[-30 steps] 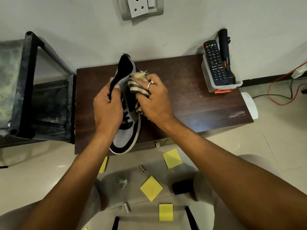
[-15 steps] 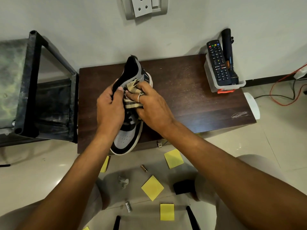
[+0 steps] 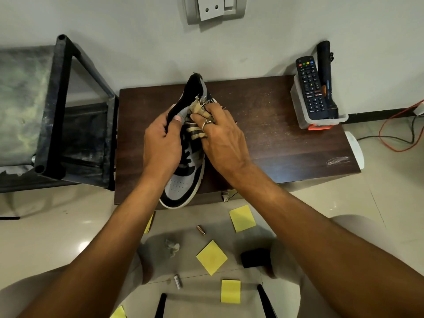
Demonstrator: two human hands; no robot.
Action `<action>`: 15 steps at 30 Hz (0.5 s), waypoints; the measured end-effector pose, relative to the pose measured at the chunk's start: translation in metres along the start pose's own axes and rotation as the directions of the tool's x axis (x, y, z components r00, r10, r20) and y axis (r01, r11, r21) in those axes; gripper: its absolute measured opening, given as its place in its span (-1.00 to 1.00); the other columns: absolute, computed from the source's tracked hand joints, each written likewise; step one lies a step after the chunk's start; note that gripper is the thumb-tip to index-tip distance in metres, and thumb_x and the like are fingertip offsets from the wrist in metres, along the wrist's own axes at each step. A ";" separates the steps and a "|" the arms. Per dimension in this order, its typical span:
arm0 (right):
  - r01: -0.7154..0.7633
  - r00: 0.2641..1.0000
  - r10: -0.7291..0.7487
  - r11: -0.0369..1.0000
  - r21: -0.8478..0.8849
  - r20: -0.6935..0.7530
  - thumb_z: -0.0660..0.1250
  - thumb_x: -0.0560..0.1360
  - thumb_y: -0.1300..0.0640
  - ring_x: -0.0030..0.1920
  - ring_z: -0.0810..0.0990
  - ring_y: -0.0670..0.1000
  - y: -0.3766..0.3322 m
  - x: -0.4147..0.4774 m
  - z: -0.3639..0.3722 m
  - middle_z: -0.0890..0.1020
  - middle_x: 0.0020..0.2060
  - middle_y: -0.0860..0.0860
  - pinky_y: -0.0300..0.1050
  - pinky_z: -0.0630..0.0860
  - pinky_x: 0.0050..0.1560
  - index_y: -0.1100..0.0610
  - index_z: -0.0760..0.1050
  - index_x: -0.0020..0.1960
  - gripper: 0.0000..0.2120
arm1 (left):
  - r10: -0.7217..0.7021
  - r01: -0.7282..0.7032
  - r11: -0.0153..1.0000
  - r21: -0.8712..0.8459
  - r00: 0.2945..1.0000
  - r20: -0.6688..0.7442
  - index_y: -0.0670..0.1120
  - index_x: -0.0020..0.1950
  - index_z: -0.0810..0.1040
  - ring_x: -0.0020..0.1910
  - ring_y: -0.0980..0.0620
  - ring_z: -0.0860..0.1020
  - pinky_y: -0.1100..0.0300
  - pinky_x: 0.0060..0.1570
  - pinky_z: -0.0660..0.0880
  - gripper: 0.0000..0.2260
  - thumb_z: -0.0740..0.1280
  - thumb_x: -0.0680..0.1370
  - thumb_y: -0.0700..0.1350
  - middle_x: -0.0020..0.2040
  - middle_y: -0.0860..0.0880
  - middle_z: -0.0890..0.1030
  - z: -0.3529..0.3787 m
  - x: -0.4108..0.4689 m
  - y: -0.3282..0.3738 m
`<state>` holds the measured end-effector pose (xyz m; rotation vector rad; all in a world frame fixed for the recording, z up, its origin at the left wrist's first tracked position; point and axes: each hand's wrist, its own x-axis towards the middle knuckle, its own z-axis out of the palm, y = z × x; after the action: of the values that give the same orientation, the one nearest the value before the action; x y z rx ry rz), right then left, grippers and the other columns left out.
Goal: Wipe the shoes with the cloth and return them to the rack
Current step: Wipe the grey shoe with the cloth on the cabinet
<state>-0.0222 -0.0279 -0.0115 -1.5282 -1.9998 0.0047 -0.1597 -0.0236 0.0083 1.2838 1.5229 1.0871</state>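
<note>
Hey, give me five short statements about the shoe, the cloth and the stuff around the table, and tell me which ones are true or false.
1. The left hand grips the shoe at its collar. True.
2. The cloth in the right hand is plain white. False: it is tan with dark stripes.
3. The remote stands in a clear tub on the table. True.
4. The shoe sits on the rack. False: the left hand holds it over the table; the rack stands to the left.
5. Yellow notes lie on the table. False: they lie on the floor.
</note>
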 end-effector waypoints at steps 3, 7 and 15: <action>-0.083 0.996 0.075 0.982 0.172 0.050 0.27 0.59 0.19 0.10 0.61 0.11 -0.002 0.002 0.003 0.56 0.22 0.11 -0.02 0.64 0.07 0.20 0.59 0.31 -0.68 | 0.002 -0.002 1.000 -0.008 1.000 0.012 0.05 0.29 0.64 0.07 0.14 0.66 0.01 0.14 0.61 -0.75 0.22 0.70 -0.05 0.05 0.10 0.72 -0.001 0.001 -0.003; -0.351 0.933 0.260 0.808 0.474 0.249 0.36 0.54 0.30 0.09 0.59 -0.08 -0.011 0.001 0.001 0.55 0.15 -0.03 -0.16 0.59 0.14 0.19 0.64 0.25 -0.70 | 0.008 -0.008 1.000 -0.003 1.000 0.003 0.03 0.33 0.62 0.09 0.18 0.65 0.10 0.14 0.60 -0.73 0.21 0.71 -0.06 0.09 0.11 0.71 0.001 0.000 -0.004; -0.349 0.937 0.257 0.745 0.569 0.238 0.39 0.50 0.31 -0.03 0.60 -0.12 0.010 0.009 -0.012 0.57 -0.02 -0.08 -0.18 0.58 0.01 0.16 0.70 0.10 -0.78 | 0.008 -0.008 0.999 -0.039 1.000 0.004 0.09 0.29 0.64 0.11 0.18 0.65 0.08 0.15 0.60 -0.74 0.22 0.70 -0.07 0.08 0.15 0.71 0.003 -0.002 0.000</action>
<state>-0.0094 -0.0208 -0.0005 -1.4144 -1.5871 0.8394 -0.1570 -0.0248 0.0073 1.2661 1.4879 1.1138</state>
